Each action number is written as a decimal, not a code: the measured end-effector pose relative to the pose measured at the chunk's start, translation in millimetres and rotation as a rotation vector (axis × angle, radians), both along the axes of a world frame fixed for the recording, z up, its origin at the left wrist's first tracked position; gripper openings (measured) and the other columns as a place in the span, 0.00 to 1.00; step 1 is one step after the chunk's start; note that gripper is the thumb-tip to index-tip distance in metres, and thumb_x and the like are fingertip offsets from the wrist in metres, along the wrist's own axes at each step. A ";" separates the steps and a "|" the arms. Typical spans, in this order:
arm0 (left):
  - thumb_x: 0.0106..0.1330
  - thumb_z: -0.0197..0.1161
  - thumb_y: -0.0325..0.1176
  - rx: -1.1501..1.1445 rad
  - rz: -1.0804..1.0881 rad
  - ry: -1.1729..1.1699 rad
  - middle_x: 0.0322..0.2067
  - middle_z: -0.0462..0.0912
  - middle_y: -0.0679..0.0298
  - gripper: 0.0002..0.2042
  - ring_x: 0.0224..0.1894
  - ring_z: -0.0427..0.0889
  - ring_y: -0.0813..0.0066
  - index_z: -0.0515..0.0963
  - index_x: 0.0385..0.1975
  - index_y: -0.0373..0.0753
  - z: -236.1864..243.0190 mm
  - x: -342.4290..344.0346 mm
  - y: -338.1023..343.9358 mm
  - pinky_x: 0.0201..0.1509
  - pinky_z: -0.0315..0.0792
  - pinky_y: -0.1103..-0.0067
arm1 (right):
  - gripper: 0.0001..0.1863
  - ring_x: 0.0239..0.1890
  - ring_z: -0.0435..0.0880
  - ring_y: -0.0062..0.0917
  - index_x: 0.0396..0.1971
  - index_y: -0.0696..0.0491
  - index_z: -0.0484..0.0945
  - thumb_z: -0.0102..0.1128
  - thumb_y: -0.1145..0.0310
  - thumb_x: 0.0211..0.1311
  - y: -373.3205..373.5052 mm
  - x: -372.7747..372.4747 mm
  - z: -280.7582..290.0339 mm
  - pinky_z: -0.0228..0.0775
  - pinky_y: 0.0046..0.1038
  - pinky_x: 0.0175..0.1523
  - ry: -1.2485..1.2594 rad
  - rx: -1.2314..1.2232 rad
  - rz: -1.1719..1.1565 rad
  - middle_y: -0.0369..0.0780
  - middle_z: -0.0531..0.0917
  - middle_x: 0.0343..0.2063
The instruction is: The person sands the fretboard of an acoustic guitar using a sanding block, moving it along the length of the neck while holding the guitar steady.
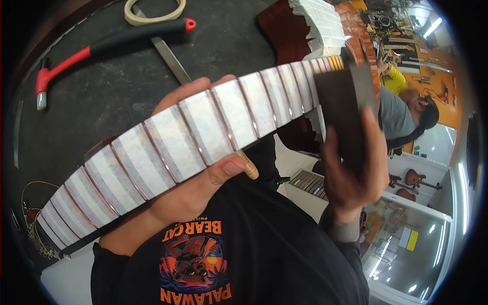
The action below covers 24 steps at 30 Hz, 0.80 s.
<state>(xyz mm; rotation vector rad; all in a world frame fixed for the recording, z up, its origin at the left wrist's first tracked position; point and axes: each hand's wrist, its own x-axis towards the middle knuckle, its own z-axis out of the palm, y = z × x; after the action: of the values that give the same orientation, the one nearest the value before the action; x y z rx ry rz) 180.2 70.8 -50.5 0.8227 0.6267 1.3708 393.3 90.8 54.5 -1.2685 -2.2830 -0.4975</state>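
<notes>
Dark worktop (117, 96) filling the upper left, from nine to twelve o'clock. Across the middle, running from eight o'clock up to one o'clock, a guitar neck (203, 132), fretboard masked with pale tape strips between bare metal frets. Reddish guitar body (290, 30) at twelve o'clock, its edge also taped in white. Left hand (195, 173) cupped under the neck near centre, fingers wrapped behind, thumb pressed on the near edge, gripping it firmly. Right hand (353, 173) at three o'clock, closed around a dark rectangular block (345, 112) set against the upper frets. Red-and-black hammer (107, 48) lying at ten o'clock on the worktop, a metal ruler (170, 58) just beside it, a roll of masking tape (155, 10) at eleven o'clock.
</notes>
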 end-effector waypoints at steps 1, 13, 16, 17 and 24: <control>0.61 0.72 0.39 -0.008 0.019 0.006 0.67 0.62 0.44 0.44 0.71 0.61 0.56 0.50 0.70 0.33 -2.4 -0.3 -1.2 0.74 0.53 0.62 | 0.30 0.38 0.84 0.39 0.51 0.60 0.80 0.70 0.85 0.40 11.6 -4.8 -3.5 0.75 0.34 0.45 0.009 0.014 0.033 0.47 0.85 0.43; 0.61 0.71 0.29 0.075 0.071 -0.090 0.67 0.65 0.47 0.40 0.69 0.65 0.60 0.52 0.68 0.32 -5.5 3.1 -0.3 0.72 0.60 0.67 | 0.29 0.42 0.85 0.37 0.53 0.61 0.78 0.71 0.84 0.45 -3.2 7.2 -9.7 0.77 0.32 0.47 0.095 -0.020 0.016 0.48 0.84 0.45; 0.62 0.71 0.31 0.099 0.104 -0.068 0.66 0.65 0.46 0.40 0.69 0.65 0.60 0.52 0.68 0.31 -11.1 2.7 1.0 0.72 0.59 0.67 | 0.32 0.52 0.84 0.30 0.58 0.64 0.73 0.72 0.83 0.50 34.1 -3.2 -1.4 0.77 0.29 0.55 -0.009 -0.026 0.112 0.47 0.82 0.53; 0.62 0.71 0.32 0.091 0.107 -0.058 0.66 0.66 0.47 0.40 0.69 0.66 0.60 0.52 0.68 0.30 -9.2 4.3 0.9 0.72 0.59 0.68 | 0.32 0.52 0.83 0.28 0.58 0.64 0.73 0.72 0.82 0.51 38.3 -3.6 -0.9 0.77 0.28 0.55 0.082 -0.069 0.100 0.45 0.82 0.54; 0.61 0.72 0.35 0.074 0.122 -0.012 0.64 0.69 0.49 0.41 0.67 0.68 0.63 0.53 0.68 0.30 -7.4 7.9 -1.3 0.71 0.59 0.69 | 0.32 0.53 0.84 0.34 0.57 0.68 0.72 0.70 0.85 0.48 -38.9 26.0 3.5 0.76 0.29 0.56 0.473 -0.145 -0.062 0.51 0.81 0.53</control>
<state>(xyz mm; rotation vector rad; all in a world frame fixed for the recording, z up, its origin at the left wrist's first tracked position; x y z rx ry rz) 188.1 69.5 -57.9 0.8457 0.6287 1.5165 419.3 51.9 58.0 -1.3590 -1.9103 -0.0393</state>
